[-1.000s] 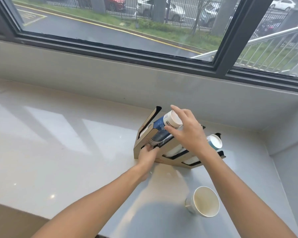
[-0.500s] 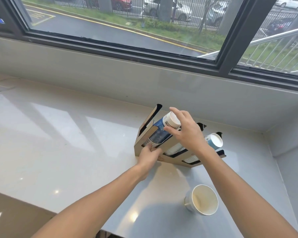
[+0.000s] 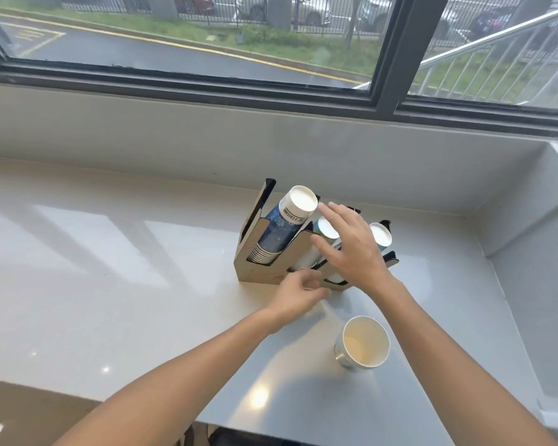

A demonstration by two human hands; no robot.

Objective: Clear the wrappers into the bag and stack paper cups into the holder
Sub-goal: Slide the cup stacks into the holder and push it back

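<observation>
A wooden cup holder (image 3: 250, 263) with three slanted slots stands near the back of the white counter. A stack of blue-patterned paper cups (image 3: 282, 228) lies in its left slot, bottoms pointing up. More stacked cups fill the middle slot (image 3: 324, 230) and the right slot (image 3: 380, 235). My right hand (image 3: 351, 249) hovers over the middle slot with fingers spread, holding nothing. My left hand (image 3: 298, 292) is low in front of the holder's base, fingers loosely curled and empty. One loose paper cup (image 3: 363, 342) stands upright on the counter, near my right forearm.
The white counter (image 3: 110, 268) meets a low wall under a wide window (image 3: 207, 43) at the back. A side wall (image 3: 535, 252) closes the right end. The counter's front edge runs across the lower left, with brown floor below it.
My right hand has let go of the blue cup stack, which now rests in the left slot, and has moved right. My left hand has come off the holder's front.
</observation>
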